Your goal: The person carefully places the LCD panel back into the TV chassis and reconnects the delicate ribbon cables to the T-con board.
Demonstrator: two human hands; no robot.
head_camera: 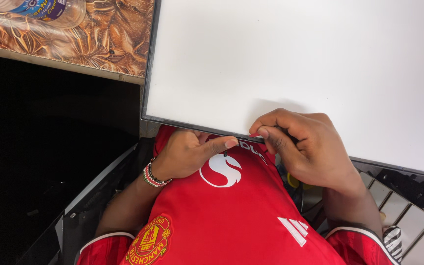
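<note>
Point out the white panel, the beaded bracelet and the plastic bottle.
white panel (pixel 295 59), head view, bare middle of its white face.
beaded bracelet (pixel 152 176), head view, beads on the left wrist.
plastic bottle (pixel 50 10), head view, its label, top left.

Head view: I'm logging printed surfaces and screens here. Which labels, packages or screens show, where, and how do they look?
Panel: large flat white rectangle with thin dark frame, lying on the table, both hands at its near edge.
Bottle label: top left on the patterned brown table, a blue and purple band around a clear plastic bottle.
</note>
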